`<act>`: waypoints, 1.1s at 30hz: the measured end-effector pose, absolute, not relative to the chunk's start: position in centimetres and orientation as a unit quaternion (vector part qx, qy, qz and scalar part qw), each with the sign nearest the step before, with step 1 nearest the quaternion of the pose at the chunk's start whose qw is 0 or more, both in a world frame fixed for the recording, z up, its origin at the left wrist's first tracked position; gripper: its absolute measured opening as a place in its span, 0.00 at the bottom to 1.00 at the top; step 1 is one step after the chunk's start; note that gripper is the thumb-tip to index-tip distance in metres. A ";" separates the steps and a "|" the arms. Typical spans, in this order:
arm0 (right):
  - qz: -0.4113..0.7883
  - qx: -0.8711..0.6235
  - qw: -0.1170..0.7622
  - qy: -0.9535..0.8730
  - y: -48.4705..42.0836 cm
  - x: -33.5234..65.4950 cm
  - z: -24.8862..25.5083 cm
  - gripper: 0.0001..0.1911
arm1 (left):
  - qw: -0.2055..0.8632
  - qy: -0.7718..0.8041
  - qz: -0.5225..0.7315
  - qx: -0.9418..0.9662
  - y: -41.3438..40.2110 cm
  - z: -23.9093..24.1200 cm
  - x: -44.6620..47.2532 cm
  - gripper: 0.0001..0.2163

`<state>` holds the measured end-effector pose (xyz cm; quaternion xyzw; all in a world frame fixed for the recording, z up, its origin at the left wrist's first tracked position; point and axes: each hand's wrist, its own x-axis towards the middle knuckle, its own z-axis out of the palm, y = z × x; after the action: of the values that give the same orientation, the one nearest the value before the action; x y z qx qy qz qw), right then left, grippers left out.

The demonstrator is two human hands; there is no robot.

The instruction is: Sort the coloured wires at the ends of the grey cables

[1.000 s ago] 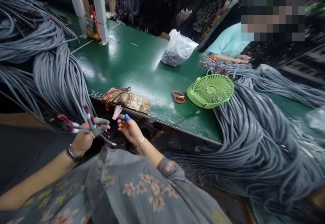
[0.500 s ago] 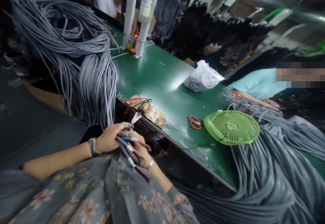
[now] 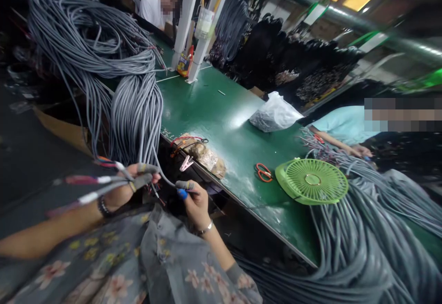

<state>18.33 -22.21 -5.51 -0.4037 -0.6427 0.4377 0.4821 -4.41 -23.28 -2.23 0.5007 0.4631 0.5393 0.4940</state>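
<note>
My left hand (image 3: 129, 189) is closed around a few grey cable ends (image 3: 103, 180) whose white and red tips stick out to the left. Its fingers wear grey tape. My right hand (image 3: 193, 200) pinches a single grey cable (image 3: 162, 175) between taped fingertips, one tipped blue. That cable runs up into the hanging grey cable bundle (image 3: 136, 115) draped over the green table's (image 3: 221, 115) near left edge. Both hands are held below the table edge, over my lap.
On the table lie a wrapped brown block with red wires (image 3: 202, 152), a pink clip (image 3: 185, 163), orange scissors (image 3: 264, 172), a green fan (image 3: 312, 180) and a plastic bag (image 3: 274, 113). Grey cable heaps (image 3: 362, 235) fill the right. A person in light blue (image 3: 340, 127) works opposite; another sits far back.
My hands have parted: the left one swung the cable ends out to the left, and the right one now pinches one cable drawn away from the group. The view shifted slightly.
</note>
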 end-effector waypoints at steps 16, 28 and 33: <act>0.597 -0.377 0.422 -0.569 -20.8 15.8 -5.0 0.20 | 0.493 0.477 0.429 0.588 -21.5 -1.1 -2.7 0.19; 0.426 -0.267 0.340 -0.795 -20.8 14.9 -5.9 0.12 | 0.514 0.394 0.706 0.285 -21.5 -0.6 -3.9 0.19; 0.407 -0.279 0.271 -0.826 -20.6 12.8 -6.1 0.12 | 0.499 0.407 0.722 0.252 -22.6 0.9 -3.9 0.25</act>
<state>12.76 -20.62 -6.11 -0.2788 -0.8262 0.4074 0.2714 -3.94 -22.56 0.85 0.2523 0.4071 0.7220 0.4993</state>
